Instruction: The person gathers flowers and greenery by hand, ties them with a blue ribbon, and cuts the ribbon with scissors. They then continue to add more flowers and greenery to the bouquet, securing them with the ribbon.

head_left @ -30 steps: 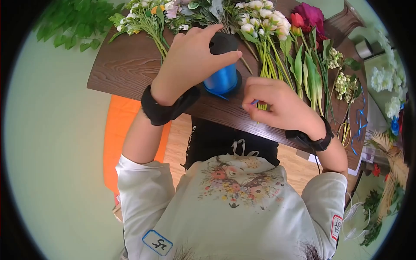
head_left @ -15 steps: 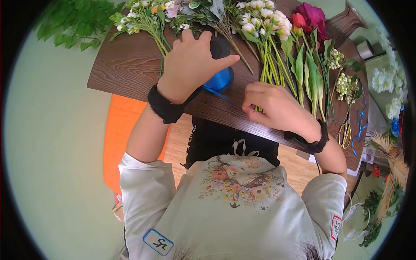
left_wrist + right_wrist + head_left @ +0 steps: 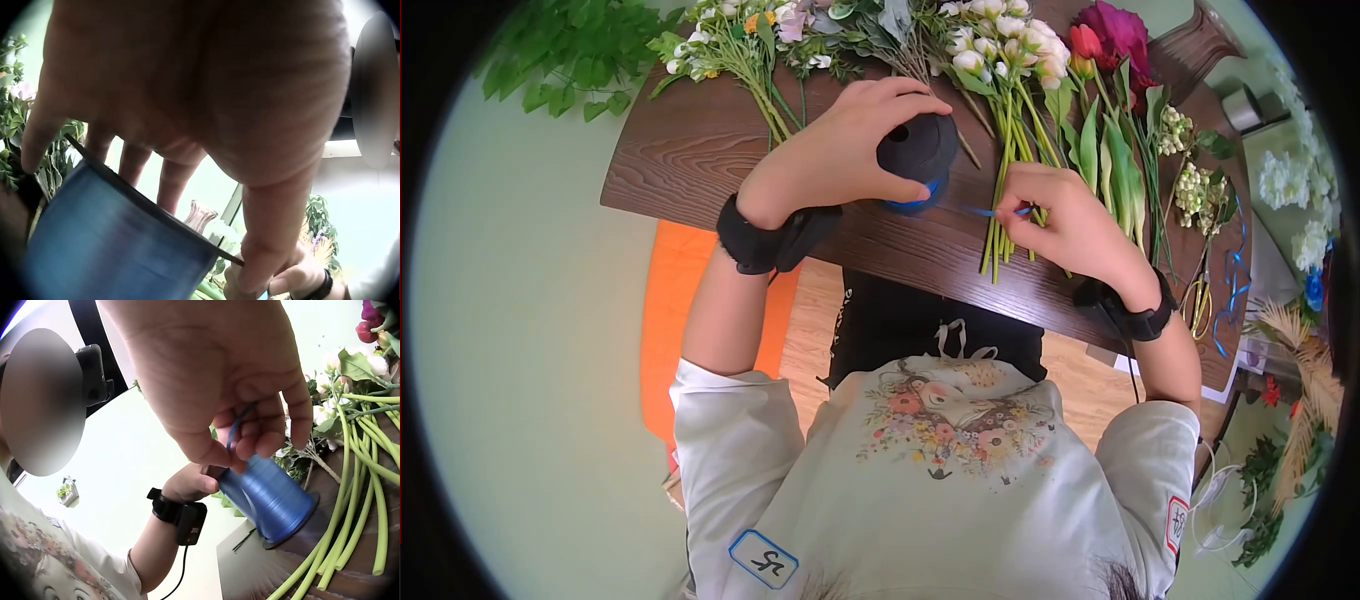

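Note:
A spool of blue ribbon (image 3: pixel 918 146) stands near the table's front edge. My left hand (image 3: pixel 830 150) holds it by its black top flange, thumb on the near side, fingers over the far side; the left wrist view shows that hand (image 3: pixel 200 81) over the spool (image 3: pixel 119 237). To the right, my right hand (image 3: pixel 1070 222) pinches the loose ribbon (image 3: pixel 975 209), which runs across from the spool. In the right wrist view the ribbon (image 3: pixel 235 428) passes between thumb and fingers of the right hand (image 3: pixel 206 375), with the spool (image 3: pixel 275 497) beyond.
White flowers (image 3: pixel 990 45) with long green stems lie beside the right hand. Further right are tulips (image 3: pixel 1086 45), berry sprigs (image 3: pixel 1198 198), scissors (image 3: pixel 1198 305) and curled ribbon (image 3: pixel 1232 290). Small white flowers (image 3: pixel 700 50) and foliage lie at the back left; a brown vase (image 3: pixel 1195 50) is at the back right.
My left hand, spread beside the spool before, has come onto its top flange. My right hand has moved right and slightly away from me, and ribbon now shows stretched between hand and spool.

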`<action>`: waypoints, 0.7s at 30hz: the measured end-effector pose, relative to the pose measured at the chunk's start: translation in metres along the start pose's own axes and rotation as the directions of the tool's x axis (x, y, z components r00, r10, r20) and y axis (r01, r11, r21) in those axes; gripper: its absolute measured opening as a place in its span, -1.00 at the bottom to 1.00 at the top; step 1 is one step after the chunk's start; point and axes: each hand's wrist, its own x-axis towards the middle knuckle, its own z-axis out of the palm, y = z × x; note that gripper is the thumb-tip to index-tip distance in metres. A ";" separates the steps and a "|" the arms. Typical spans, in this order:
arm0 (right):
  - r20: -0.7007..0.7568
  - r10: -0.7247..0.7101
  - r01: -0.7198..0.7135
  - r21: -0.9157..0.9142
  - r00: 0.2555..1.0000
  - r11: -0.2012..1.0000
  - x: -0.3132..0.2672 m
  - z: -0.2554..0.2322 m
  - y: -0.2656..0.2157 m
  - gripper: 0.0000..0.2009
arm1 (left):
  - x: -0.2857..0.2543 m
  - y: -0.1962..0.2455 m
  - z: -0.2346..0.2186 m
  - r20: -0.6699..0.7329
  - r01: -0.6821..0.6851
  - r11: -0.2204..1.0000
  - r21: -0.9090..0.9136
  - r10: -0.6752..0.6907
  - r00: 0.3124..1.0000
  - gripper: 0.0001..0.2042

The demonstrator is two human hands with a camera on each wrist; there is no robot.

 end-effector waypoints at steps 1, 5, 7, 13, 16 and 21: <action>0.000 0.000 0.000 0.001 1.000 1.000 0.000 -0.001 -0.001 -0.94 | 0.000 0.002 0.000 -0.018 0.035 0.999 0.011 -0.035 0.999 -0.37; -0.018 -0.074 0.074 0.020 0.997 0.997 -0.003 -0.003 -0.005 -0.95 | 0.002 0.004 0.003 -0.094 0.088 0.993 0.084 -0.080 0.992 -0.39; -0.028 -0.097 0.098 0.024 0.995 0.995 -0.003 -0.004 -0.007 -0.95 | 0.002 0.006 0.005 -0.143 0.226 0.951 0.213 -0.198 0.970 -0.40; -0.033 -0.064 0.066 0.077 0.997 0.995 -0.008 -0.012 -0.013 -0.96 | 0.004 0.006 0.012 -0.387 0.335 0.877 0.344 -0.193 0.902 -0.48; -0.055 -0.059 0.062 0.056 0.997 0.997 -0.012 -0.016 -0.007 -0.96 | 0.012 -0.002 0.009 -0.362 0.047 0.945 0.322 0.077 0.929 -0.57; -0.147 0.024 -0.025 -0.006 0.989 1.000 -0.026 -0.029 0.011 -0.94 | 0.010 -0.011 0.009 -0.157 -0.068 0.978 0.199 0.101 0.982 -0.63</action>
